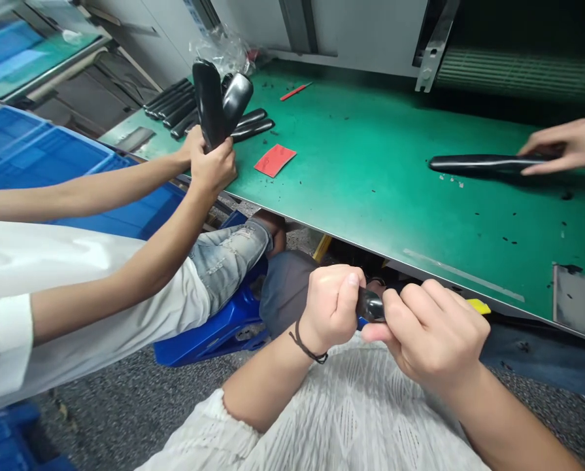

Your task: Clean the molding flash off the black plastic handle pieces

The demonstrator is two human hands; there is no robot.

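My left hand [334,307] is closed in a fist around a glossy black moulded piece [372,305], held in front of my body near the table's front edge. My right hand [434,330] is closed at the piece's other end, its thumb pressed close to it. Only a short stretch of the black piece shows between the two fists, so its full shape is hidden. A yellow tip [478,305] sticks out beyond my right knuckles; whether it belongs to something in that hand I cannot tell.
A co-worker's hands [211,160] at left hold black moulded pieces upright. Another person's hand [569,147] grips a long black piece [473,163]. The green table [351,176] bears black scraps, a red sheet [275,160], a red-handled tool [295,92] and a grey plate [580,297].
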